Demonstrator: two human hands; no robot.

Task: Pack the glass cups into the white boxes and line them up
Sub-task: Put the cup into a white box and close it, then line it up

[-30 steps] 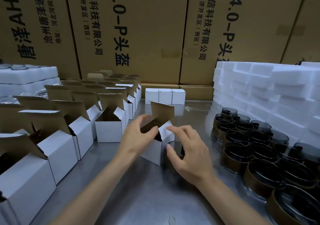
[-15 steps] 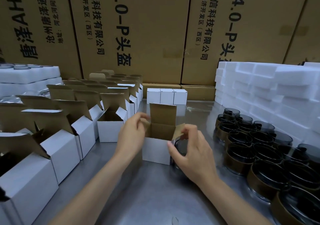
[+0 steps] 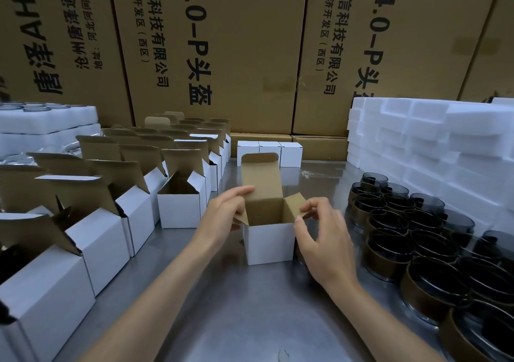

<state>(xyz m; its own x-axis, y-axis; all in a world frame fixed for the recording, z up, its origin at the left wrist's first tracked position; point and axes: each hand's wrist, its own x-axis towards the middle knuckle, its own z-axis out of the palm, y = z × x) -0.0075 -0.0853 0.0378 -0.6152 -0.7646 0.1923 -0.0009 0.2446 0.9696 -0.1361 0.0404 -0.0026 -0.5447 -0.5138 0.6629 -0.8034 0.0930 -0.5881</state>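
- Bottom of the frame: the bare metal table [image 3: 250, 320] looks slick, so the light box could skid if either hand pushes sideways instead of down.
- Lower right: the glass cups [image 3: 417, 239] stand packed rim to rim, touching one another. Lifting one out carelessly could knock its neighbours, and the nearest ones sit close to the table's front edge.
- Centre: the white box [image 3: 268, 243] stands upright and open, its tall lid flap raised, no cup visible inside. The left hand [image 3: 222, 217] pinches the left side flap, and the right hand [image 3: 322, 236] pinches the right side flap between thumb and fingertips, so each grip is closed on cardboard. Pulling too hard could crease or tear a flap, or tip the box.
- Just behind the right hand, low against the box's right wall, something dark shows; I cannot tell whether it is a cup. If it is, the wrist could nudge it.
- Centre left: the open boxes [image 3: 180, 208] crowd close, and a left elbow swing could knock their row askew.
- Upper centre: the three closed boxes [image 3: 269, 153] start the line, well apart from the hands; a long reach over the cups risks catching them.
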